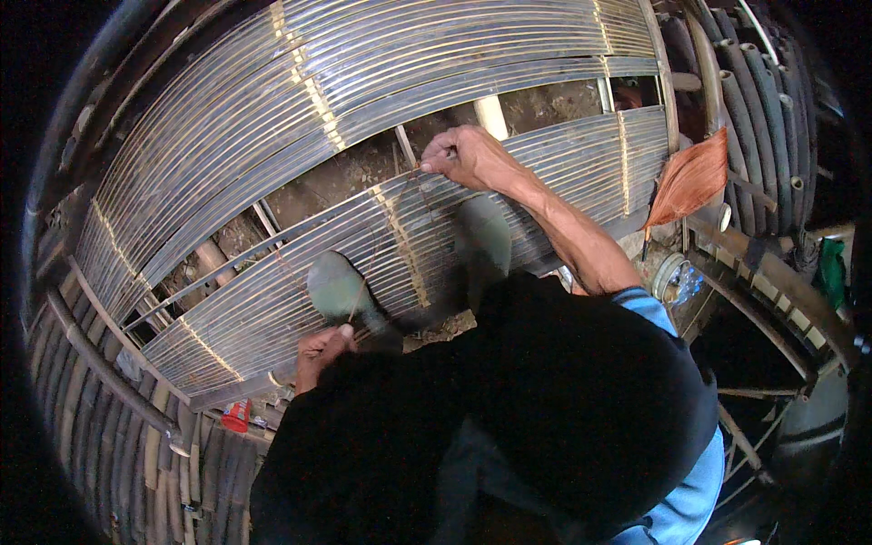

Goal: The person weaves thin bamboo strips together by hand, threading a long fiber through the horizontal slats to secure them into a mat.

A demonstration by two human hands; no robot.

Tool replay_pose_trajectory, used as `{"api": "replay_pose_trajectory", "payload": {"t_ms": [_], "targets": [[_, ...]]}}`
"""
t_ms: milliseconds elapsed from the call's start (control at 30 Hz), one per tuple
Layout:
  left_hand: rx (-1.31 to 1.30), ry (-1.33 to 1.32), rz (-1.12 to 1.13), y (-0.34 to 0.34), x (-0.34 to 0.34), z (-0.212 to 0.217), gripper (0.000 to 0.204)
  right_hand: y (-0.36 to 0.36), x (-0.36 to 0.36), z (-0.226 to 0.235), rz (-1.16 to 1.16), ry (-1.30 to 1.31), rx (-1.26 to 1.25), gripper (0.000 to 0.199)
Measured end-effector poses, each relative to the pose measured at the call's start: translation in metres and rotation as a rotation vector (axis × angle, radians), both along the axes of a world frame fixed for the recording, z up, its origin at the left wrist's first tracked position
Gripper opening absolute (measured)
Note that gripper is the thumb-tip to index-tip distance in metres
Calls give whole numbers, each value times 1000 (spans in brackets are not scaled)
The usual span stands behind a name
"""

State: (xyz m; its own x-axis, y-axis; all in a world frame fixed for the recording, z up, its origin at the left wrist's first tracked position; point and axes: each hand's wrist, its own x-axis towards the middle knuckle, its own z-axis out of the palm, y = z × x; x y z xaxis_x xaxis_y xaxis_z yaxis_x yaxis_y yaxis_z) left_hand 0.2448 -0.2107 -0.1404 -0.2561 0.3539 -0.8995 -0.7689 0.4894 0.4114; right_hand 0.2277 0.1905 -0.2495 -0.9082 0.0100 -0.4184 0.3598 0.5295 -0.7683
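A panel of thin split slats (545,163), lashed across with pale bindings, slopes in front of me. At its far edge, my right hand (468,156) reaches out with thumb and fingers pinched together. A thin dark strand seems to run at those fingertips, too fine to make out clearly. Closer in, my left hand (320,354) is closed near the panel's near edge, and a thin brownish strand (352,313) rises from its fingers. Two rounded grey-green shapes (336,286) lie between the hands. A large dark shape hides most of my left forearm.
Past an open gap with bare ground below, a second slatted panel (227,136) curves away. A reddish-brown fibre bundle (690,177) hangs at the right, above a clear jar (672,272). A red container (236,416) is at lower left, beside bamboo poles (163,463).
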Motion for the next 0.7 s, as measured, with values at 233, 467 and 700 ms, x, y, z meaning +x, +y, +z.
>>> {"api": "replay_pose_trajectory", "payload": {"t_ms": [233, 467, 700], "targets": [[-607, 372, 263, -80, -8, -33, 46, -16, -12, 12, -76, -79, 69, 30], [-277, 1430, -288, 63, -103, -11, 14, -17, -6, 2, -64, 81, 283, 24], [-145, 875, -601, 197, -116, -83, 48, -15, -1, -6, -150, 195, 385, 21]]}}
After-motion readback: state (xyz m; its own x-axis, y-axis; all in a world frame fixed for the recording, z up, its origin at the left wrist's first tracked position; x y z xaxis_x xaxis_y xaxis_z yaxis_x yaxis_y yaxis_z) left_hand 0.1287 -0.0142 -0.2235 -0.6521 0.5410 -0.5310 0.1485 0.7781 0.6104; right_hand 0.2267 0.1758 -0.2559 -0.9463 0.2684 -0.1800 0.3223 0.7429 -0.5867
